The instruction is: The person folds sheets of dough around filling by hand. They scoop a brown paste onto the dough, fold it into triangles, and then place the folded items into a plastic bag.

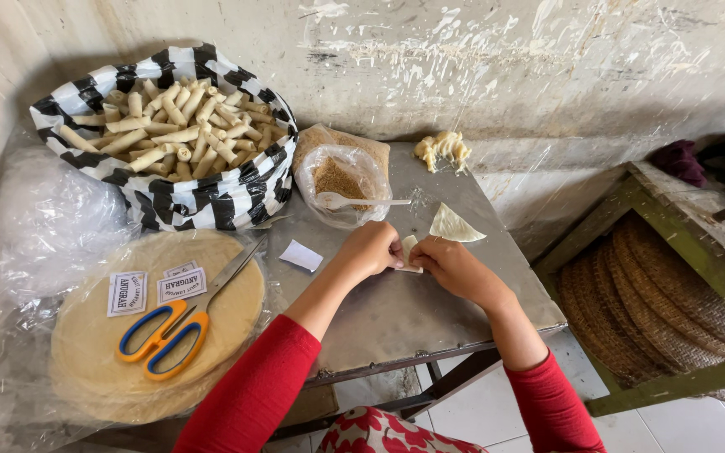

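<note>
My left hand [369,249] and my right hand [455,267] meet over a small pale piece of pastry wrapper [410,248] lying on the metal table [396,310]. Both hands pinch it with their fingertips, one at each side. Just beyond my right hand lies a triangular piece of wrapper [453,225], flat on the table. Behind my hands stands an open clear bag of brown crumbly filling [339,178] with a white plastic spoon [354,201] resting in it. Both sleeves are red.
A black-and-white striped bag [186,201] holds several rolled pastry sticks [174,130] at the back left. Orange-and-blue scissors [169,331] and paper labels lie on a round stack of wrappers [86,352]. Dough scraps [442,149] lie by the wall. Woven trays [656,310] sit in a green frame.
</note>
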